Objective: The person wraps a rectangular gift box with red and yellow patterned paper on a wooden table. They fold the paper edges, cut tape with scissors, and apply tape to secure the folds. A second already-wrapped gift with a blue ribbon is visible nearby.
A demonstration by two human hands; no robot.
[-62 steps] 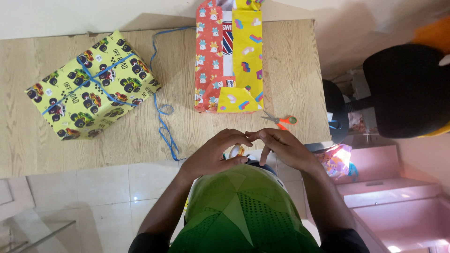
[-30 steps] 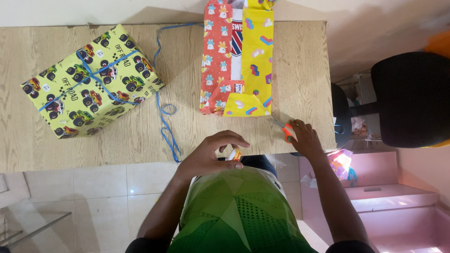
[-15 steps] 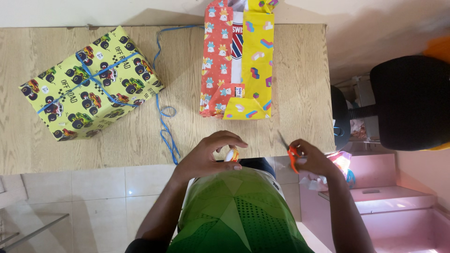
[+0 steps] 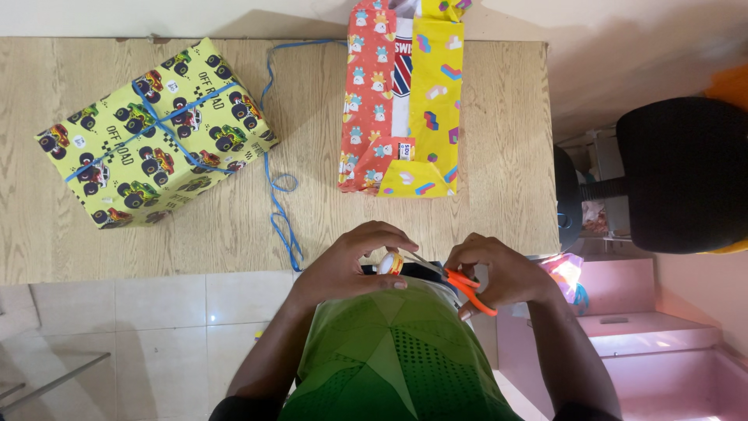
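A roll of tape point(image 4: 389, 263) is gripped by the left hand point(image 4: 351, 261) at the table point(image 4: 234, 226) edge; orange scissors point(image 4: 460, 284) beside it are clasped in the right hand point(image 4: 499, 269).

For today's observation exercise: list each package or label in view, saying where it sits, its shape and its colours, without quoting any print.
Wrapped box: far left of the table, blocky, yellow-green truck-print paper, tied with blue ribbon.
Half-wrapped parcel: table's far middle, long, orange and yellow patterned papers, white strip between.
Small label: on that parcel, square, red and white.

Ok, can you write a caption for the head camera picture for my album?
Left hand holds a tape roll while right hand brings orange scissors to it, beside two wrapped presents.
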